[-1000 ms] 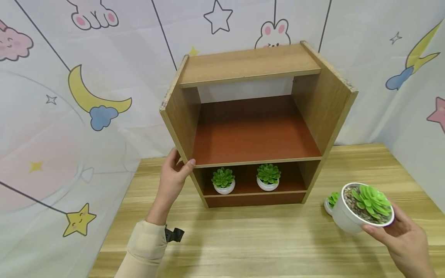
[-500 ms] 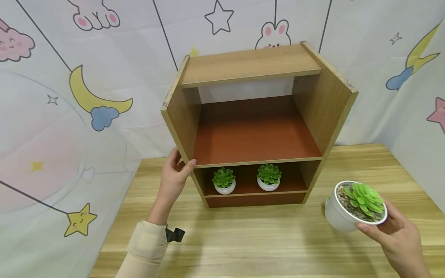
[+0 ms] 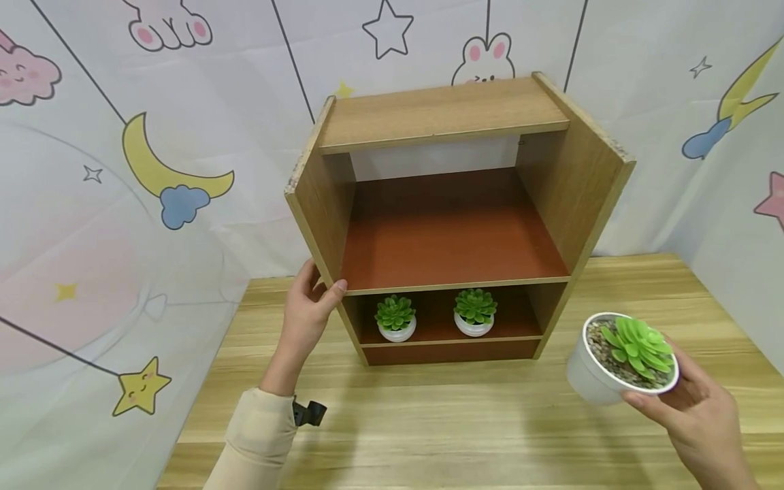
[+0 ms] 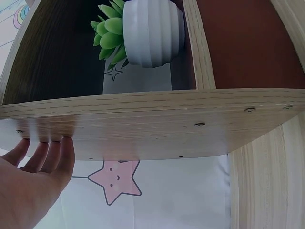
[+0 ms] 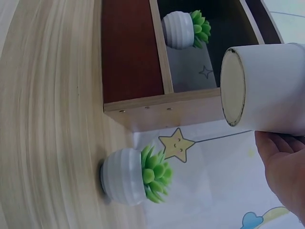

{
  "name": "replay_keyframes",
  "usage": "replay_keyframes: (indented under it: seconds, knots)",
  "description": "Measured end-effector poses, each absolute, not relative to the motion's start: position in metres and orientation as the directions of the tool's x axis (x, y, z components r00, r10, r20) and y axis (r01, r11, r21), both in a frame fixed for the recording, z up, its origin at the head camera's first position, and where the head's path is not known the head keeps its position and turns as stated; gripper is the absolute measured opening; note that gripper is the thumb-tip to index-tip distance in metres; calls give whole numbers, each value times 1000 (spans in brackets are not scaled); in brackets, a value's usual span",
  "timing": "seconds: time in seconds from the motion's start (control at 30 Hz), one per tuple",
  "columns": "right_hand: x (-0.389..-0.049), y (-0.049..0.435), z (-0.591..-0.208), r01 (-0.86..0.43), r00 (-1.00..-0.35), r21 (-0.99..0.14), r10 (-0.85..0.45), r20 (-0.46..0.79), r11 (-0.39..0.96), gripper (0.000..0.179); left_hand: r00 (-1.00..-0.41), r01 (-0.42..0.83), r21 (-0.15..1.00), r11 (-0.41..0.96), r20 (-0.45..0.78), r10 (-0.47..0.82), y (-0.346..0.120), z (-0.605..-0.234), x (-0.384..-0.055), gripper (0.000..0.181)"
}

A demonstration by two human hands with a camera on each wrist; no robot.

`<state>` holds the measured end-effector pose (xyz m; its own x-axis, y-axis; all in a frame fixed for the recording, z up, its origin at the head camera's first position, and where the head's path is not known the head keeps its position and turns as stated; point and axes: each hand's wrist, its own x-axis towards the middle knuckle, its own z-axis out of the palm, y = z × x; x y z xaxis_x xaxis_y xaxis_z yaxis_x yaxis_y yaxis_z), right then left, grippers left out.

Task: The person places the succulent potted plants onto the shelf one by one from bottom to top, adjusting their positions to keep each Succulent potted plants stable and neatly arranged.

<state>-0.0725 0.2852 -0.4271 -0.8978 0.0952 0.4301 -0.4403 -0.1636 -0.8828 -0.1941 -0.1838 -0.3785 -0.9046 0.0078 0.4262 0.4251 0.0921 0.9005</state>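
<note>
My left hand (image 3: 304, 309) grips the left side panel of a wooden shelf unit (image 3: 453, 280), thumb over the front edge. In the left wrist view its fingers (image 4: 66, 152) press the panel's outer face. To the right of the unit, my right hand (image 3: 704, 415) holds a large white potted succulent (image 3: 597, 374) above the table, pot tilted. The right wrist view shows the pot's round base (image 5: 233, 88). Two small potted succulents, left (image 3: 397, 328) and right (image 3: 474, 320), stand in the lower compartment. Another small potted succulent (image 5: 125, 176) stands on the table, hidden in the head view.
The wood-grain table (image 3: 441, 422) carries the shelf unit. A red-brown board (image 3: 453, 231) forms the floor of the upper compartment, under a narrow top board (image 3: 441, 116). A printed cloth (image 3: 257, 68) hangs behind and at both sides.
My right hand has moved the large potted succulent left and slightly up, covering the small one on the table in the head view. My left hand has stayed on the panel.
</note>
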Motion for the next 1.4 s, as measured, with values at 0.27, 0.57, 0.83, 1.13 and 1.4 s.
replay_keyframes:
  seconds: [0.27,0.57,0.83,1.13,1.4]
  knots:
    - [-77,282,-425,-486,-871,-836,67,486,-252,80,-904,426,901,87,427,12,-183,-379,-194,53]
    - [-78,271,-418,-504,-860,-823,61,507,-262,84,-902,430,899,84,431,6,-184,-380,-193,54]
    - [-82,261,-414,-522,-849,-803,88,521,-288,83,-903,428,900,83,429,4,-183,-379,-192,53]
    - [-88,247,-410,-546,-830,-757,106,548,-358,82,-906,422,902,88,423,7,-183,-378,-193,53]
    - [-89,240,-401,-554,-823,-756,92,561,-348,81,-907,419,904,84,421,-2,-183,-378,-191,52]
